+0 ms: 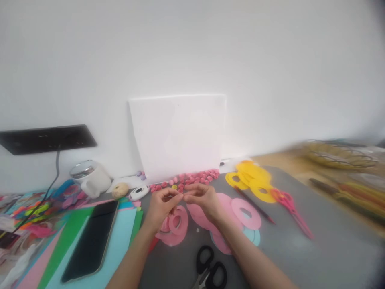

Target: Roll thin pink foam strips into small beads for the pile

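Observation:
My left hand (164,202) and my right hand (204,199) meet above the middle of the grey mat (186,263), fingertips pinched close together. Whatever lies between the fingers is too small and blurred to name. Just behind the hands spreads a heap of small pink rolled paper pieces (204,176), with one yellow piece (174,187) among them. Below my left hand are pink paper rings (180,228). More pink paper rings (254,216) lie partly hidden under my right hand and forearm, with light blue paper rings (255,237) beneath them.
Black-handled scissors (221,277) lie at the front. To the right are yellow paper rings (252,172), a pencil (252,204) and pink scissors (291,208). A phone (92,241) rests on coloured paper sheets at left, near a white mug (98,180). A white board (180,136) leans against the wall.

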Demonstrator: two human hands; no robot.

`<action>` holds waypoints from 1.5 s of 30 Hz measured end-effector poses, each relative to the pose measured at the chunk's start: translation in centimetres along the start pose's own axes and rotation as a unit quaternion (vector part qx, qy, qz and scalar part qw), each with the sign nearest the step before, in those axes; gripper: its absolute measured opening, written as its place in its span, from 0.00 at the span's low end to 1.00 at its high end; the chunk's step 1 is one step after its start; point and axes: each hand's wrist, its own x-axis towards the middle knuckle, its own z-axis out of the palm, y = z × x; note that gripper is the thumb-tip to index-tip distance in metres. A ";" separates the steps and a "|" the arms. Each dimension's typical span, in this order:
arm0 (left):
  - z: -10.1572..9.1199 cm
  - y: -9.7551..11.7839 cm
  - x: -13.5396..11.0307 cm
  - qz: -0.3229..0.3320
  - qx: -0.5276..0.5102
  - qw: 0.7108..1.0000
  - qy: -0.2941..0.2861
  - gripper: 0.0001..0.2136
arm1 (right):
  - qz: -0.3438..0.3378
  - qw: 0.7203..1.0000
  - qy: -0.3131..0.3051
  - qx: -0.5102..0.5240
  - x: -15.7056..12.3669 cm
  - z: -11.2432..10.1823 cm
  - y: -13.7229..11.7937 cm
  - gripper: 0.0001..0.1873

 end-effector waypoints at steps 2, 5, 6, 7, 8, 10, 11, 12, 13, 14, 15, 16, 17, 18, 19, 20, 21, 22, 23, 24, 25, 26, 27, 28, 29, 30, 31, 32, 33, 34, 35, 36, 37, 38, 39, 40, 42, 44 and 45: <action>0.1 0.1 -0.1 0.001 -0.003 1.000 -0.001 0.11 | -0.005 1.000 -0.006 -0.005 -0.1 0.1 -0.1 0.19; 0.0 0.3 -0.1 0.004 -0.012 1.000 0.015 0.11 | -0.002 0.999 -0.040 0.002 -0.2 0.0 -0.5 0.23; -0.1 0.4 0.0 0.005 -0.015 1.000 0.021 0.11 | 0.001 0.999 -0.052 0.008 -0.2 0.0 -0.6 0.25; -0.1 0.4 0.0 0.006 -0.017 0.999 0.026 0.10 | 0.005 0.998 -0.061 0.011 -0.2 0.0 -0.7 0.25; -0.2 0.4 0.0 0.006 -0.018 0.999 0.029 0.10 | 0.007 0.998 -0.065 0.013 -0.2 -0.1 -0.7 0.25; -0.3 0.3 0.1 0.006 -0.016 1.000 0.025 0.10 | 0.007 0.998 -0.060 0.015 -0.1 -0.1 -0.7 0.25; -0.3 0.3 0.1 0.005 -0.014 1.000 0.022 0.10 | 0.006 0.998 -0.055 0.014 -0.1 -0.2 -0.6 0.25; -0.3 0.3 0.1 0.004 -0.012 1.000 0.018 0.10 | 0.005 0.999 -0.049 0.012 0.0 -0.2 -0.5 0.24; -0.2 0.2 0.0 0.003 -0.011 1.000 0.014 0.10 | 0.004 0.999 -0.044 0.008 0.0 -0.2 -0.4 0.24; -0.2 0.2 0.0 0.001 -0.011 1.000 0.010 0.10 | 0.002 0.999 -0.038 0.005 0.0 -0.2 -0.3 0.23; -0.1 0.2 0.0 0.000 -0.011 1.000 0.008 0.10 | -0.001 0.999 -0.035 0.000 0.0 -0.3 -0.2 0.23; -0.1 0.2 0.0 -0.001 -0.012 1.000 0.007 0.10 | -0.004 0.999 -0.034 -0.004 0.1 -0.3 -0.1 0.22; 0.0 0.2 0.0 -0.001 -0.013 1.000 0.007 0.10 | -0.007 0.999 -0.035 -0.006 0.0 -0.3 -0.1 0.21; 0.0 0.2 0.0 0.001 -0.013 1.000 0.008 0.10 | -0.010 0.999 -0.038 -0.005 0.0 -0.3 -0.1 0.20; 0.0 0.2 0.0 0.002 -0.012 1.000 0.009 0.10 | -0.012 0.999 -0.042 -0.003 0.0 -0.3 -0.2 0.19; 0.0 0.2 0.0 0.003 -0.012 1.000 0.010 0.09 | -0.013 0.999 -0.045 0.002 0.0 -0.3 -0.2 0.19; -0.1 0.2 0.0 0.004 -0.012 1.000 0.010 0.09 | -0.013 0.999 -0.045 0.006 0.0 -0.4 -0.2 0.19; -0.1 0.2 0.0 0.004 -0.012 1.000 0.011 0.09 | -0.011 0.999 -0.044 0.010 0.1 -0.4 -0.2 0.19; -0.1 0.2 0.0 0.003 -0.013 1.000 0.011 0.09 | -0.009 0.999 -0.042 0.012 0.1 -0.4 -0.3 0.19; -0.1 0.2 0.0 0.003 -0.013 1.000 0.011 0.09 | -0.006 0.999 -0.040 0.012 0.1 -0.4 -0.3 0.19; -0.1 0.2 0.0 0.004 -0.014 1.000 0.012 0.09 | -0.003 0.999 -0.038 0.011 0.1 -0.4 -0.3 0.19; -0.2 0.2 0.0 0.004 -0.014 1.000 0.012 0.09 | 0.000 0.999 -0.037 0.011 0.1 -0.4 -0.3 0.20; -0.2 0.3 0.0 0.005 -0.013 1.000 0.012 0.09 | 0.003 0.999 -0.038 0.011 0.1 -0.4 -0.3 0.20; -0.2 0.3 0.0 0.006 -0.013 1.000 0.013 0.09 | 0.005 0.999 -0.040 0.012 0.1 -0.5 -0.4 0.21; -0.2 0.4 0.0 0.006 -0.013 1.000 0.013 0.09 | 0.005 0.999 -0.045 0.013 0.1 -0.5 -0.4 0.22; -0.2 0.4 -0.1 0.007 -0.013 1.000 0.014 0.09 | 0.005 0.999 -0.051 0.014 0.1 -0.5 -0.5 0.23; -0.2 0.4 -0.1 0.008 -0.013 1.000 0.013 0.09 | 0.005 0.998 -0.058 0.014 0.0 -0.5 -0.5 0.23; -0.3 0.4 0.0 0.009 -0.014 1.000 0.013 0.09 | 0.003 0.998 -0.064 0.013 0.0 -0.5 -0.6 0.23; -0.3 0.4 0.0 0.010 -0.014 1.000 0.013 0.09 | 0.001 0.998 -0.068 0.013 0.0 -0.6 -0.6 0.23; -0.3 0.4 0.0 0.011 -0.014 1.000 0.013 0.09 | -0.002 0.997 -0.071 0.013 0.0 -0.6 -0.6 0.22; -0.3 0.3 0.0 0.012 -0.014 1.000 0.013 0.09 | -0.004 0.997 -0.072 0.012 0.0 -0.6 -0.6 0.21; -0.3 0.3 0.0 0.012 -0.014 1.000 0.013 0.09 | -0.005 0.997 -0.071 0.010 0.1 -0.6 -0.6 0.21; -0.3 0.2 0.1 0.012 -0.013 1.000 0.013 0.09 | -0.006 0.997 -0.070 0.009 0.1 -0.6 -0.6 0.20; -0.3 0.2 0.1 0.011 -0.013 1.000 0.013 0.09 | -0.005 0.998 -0.067 0.008 0.1 -0.5 -0.5 0.20; -0.2 0.2 0.1 0.011 -0.013 1.000 0.012 0.09 | -0.005 0.998 -0.063 0.006 0.1 -0.5 -0.5 0.19; -0.2 0.2 0.1 0.010 -0.013 1.000 0.012 0.09 | -0.005 0.998 -0.059 0.004 0.1 -0.5 -0.5 0.20; -0.2 0.2 0.1 0.010 -0.014 1.000 0.012 0.08 | -0.005 0.999 -0.051 0.001 0.1 -0.5 -0.5 0.20; -0.2 0.3 0.1 0.008 -0.013 1.000 0.013 0.08 | -0.006 0.999 -0.047 0.000 0.1 -0.5 -0.4 0.21; -0.2 0.4 0.1 0.007 -0.012 1.000 0.014 0.08 | -0.006 0.999 -0.048 0.001 0.1 -0.5 -0.3 0.21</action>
